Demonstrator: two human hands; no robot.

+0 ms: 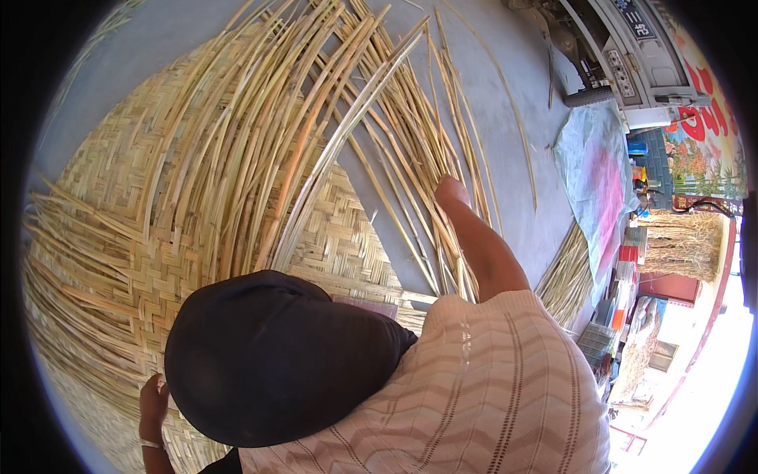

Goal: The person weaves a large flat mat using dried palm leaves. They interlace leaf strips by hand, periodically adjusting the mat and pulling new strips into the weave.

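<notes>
My right hand [452,192] is closed on the edge of a bundle of split reed strips [403,130], which slants across the floor. Which strips are inside the fist is hidden. At the lower left, my left hand [154,401] rests over the woven reed mat [339,225], its fingers loosely apart and a light band on the wrist. Nothing shows in that hand. Long unwoven strips [237,134] fan out from the herringbone weave toward the far side. More loose ends [71,276] stick out along the left. A rounded shape in black cloth [276,355] hides the mat between my arms.
Grey floor [513,142] lies right of the reeds. Another reed pile [567,272] sits beside a translucent plastic sheet [588,166]. A parked vehicle [624,63] stands at the far right. Boxes [628,261] and straw bundles [679,245] line the right side.
</notes>
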